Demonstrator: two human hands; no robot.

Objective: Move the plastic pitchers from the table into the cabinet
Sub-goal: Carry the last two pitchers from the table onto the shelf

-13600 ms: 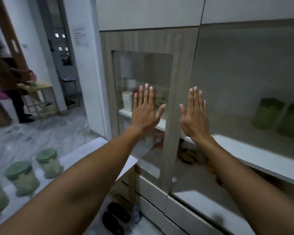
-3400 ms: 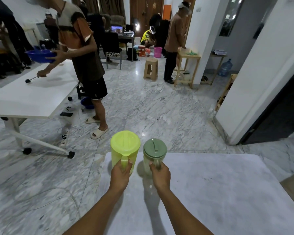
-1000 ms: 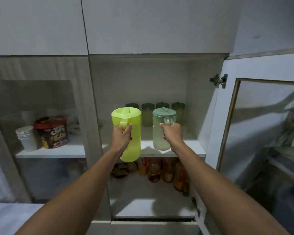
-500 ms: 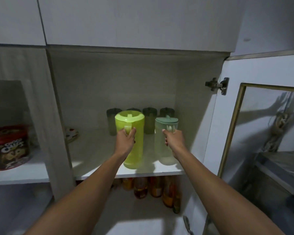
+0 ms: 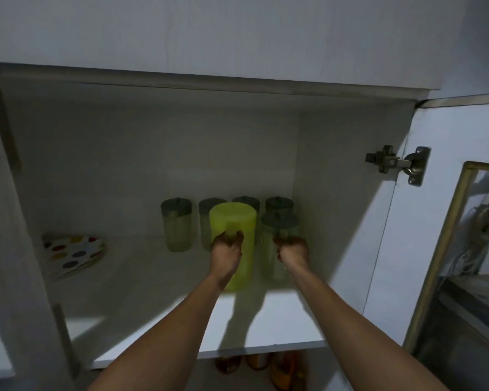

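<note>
Four lidded pitchers line the shelf's back edge, blocking me. The spotted plate crowds its left edge; middle and front edge lie bare.

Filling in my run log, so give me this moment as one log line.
stage: placing | left hand: grips lime pitcher | right hand: grips clear green-lidded pitcher | place: cabinet shelf | behind: four pitchers

Lime-yellow pitcher; pale clear pitcher wearing dull green lid; white plate showing multicoloured dots.
</note>
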